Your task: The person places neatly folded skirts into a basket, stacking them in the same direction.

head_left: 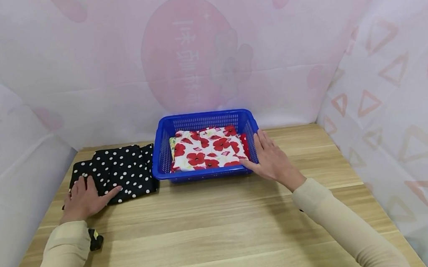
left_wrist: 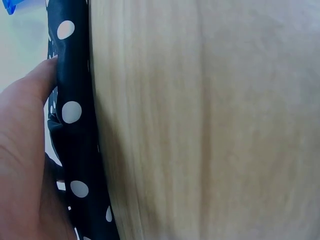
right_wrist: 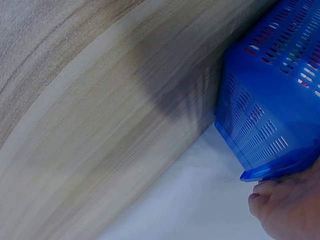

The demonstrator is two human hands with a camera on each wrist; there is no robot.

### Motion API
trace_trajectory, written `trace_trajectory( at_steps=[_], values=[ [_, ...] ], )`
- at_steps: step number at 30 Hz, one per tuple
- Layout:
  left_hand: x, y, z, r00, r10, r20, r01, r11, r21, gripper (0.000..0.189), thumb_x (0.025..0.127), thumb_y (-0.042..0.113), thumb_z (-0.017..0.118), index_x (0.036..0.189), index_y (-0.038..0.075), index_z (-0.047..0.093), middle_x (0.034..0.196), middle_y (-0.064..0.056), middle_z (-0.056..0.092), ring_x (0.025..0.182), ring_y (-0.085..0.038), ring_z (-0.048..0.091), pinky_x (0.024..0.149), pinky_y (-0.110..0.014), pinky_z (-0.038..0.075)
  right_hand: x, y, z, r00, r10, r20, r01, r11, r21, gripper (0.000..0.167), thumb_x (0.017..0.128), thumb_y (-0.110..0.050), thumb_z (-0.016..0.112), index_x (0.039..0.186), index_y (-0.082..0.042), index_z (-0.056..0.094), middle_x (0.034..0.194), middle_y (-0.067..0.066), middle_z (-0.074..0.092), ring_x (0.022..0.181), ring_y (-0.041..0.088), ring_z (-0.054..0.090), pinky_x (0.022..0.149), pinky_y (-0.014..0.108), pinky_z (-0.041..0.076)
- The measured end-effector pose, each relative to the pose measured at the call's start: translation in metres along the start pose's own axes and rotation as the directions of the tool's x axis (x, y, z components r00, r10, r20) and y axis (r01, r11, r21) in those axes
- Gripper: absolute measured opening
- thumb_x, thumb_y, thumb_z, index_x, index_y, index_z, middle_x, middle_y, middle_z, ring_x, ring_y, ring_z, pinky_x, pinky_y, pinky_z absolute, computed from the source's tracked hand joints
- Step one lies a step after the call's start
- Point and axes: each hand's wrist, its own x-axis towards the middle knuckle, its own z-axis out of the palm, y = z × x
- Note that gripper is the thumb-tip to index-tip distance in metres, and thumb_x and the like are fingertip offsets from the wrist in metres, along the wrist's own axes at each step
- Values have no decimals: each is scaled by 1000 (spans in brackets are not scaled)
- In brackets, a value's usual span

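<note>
A folded black cloth with white dots (head_left: 126, 169) lies on the left of the table. My left hand (head_left: 83, 198) rests on its near left part, fingers spread and thumb pointing right. In the left wrist view the thumb lies against the thick folded edge of the dotted cloth (left_wrist: 75, 125). A blue plastic basket (head_left: 206, 174) stands at the back middle, holding folded white cloth with red flowers (head_left: 211, 148). At the basket's right rim is my right hand (head_left: 274, 160), fingers extended along it and thumb over the front corner. The right wrist view shows fingertips right at the basket rim (right_wrist: 280, 172).
The basket also holds red dotted cloth (head_left: 244, 143) at its right side and yellow-green cloth (head_left: 172, 147) at its left. Around the wooden table (head_left: 207, 234) hang printed white and pink sheets (head_left: 113, 103) at the back and both sides.
</note>
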Motion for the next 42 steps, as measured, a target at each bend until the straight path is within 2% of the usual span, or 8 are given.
trace_trajectory(
  at_steps=[5, 15, 27, 36, 42],
  values=[
    [-6, 0, 1, 1000, 6, -18, -6, 1000, 2, 130, 94, 82, 47, 158, -22, 4, 161, -53, 2, 148, -71, 9, 116, -85, 13, 0, -1, 0, 1000, -5, -5, 5, 1000, 8, 110, 98, -75, 45, 168, 2, 8, 178, 23, 6, 166, 43, 8, 133, 58, 17],
    [-26, -3, 4, 999, 16, -45, -15, 1000, 8, 127, 94, 81, 49, 157, -23, 10, 160, -53, 8, 145, -72, 14, 112, -86, 16, -1, -1, 0, 1000, -7, -2, 7, 1000, 11, 112, 97, -76, 45, 168, 2, 7, 178, 22, 3, 166, 42, 7, 134, 57, 16],
    [-44, -6, 13, 997, 25, -74, -24, 999, 24, 128, 94, 81, 49, 158, -22, 8, 160, -52, 8, 144, -71, 16, 107, -88, 19, -1, 1, -2, 1000, -2, -10, 3, 1000, 12, 112, 97, -77, 43, 168, 3, 7, 178, 23, 4, 166, 42, 8, 134, 57, 16],
    [-66, -5, 14, 999, 6, -36, -4, 999, 33, 129, 95, 82, 47, 157, -24, 7, 160, -52, 5, 145, -71, 13, 107, -88, 18, 0, 1, 1, 1000, -10, -9, 10, 1000, 4, 113, 97, -79, 41, 167, 3, 8, 178, 24, 3, 165, 44, 10, 134, 57, 16],
    [-81, 0, 17, 998, 5, -56, -3, 999, 37, 128, 94, 81, 49, 157, -23, 9, 160, -51, 7, 145, -71, 13, 107, -90, 18, -1, 0, 0, 1000, -3, 3, 3, 1000, 10, 113, 97, -78, 42, 168, 3, 6, 178, 23, 2, 166, 43, 7, 134, 57, 17]
  ],
)
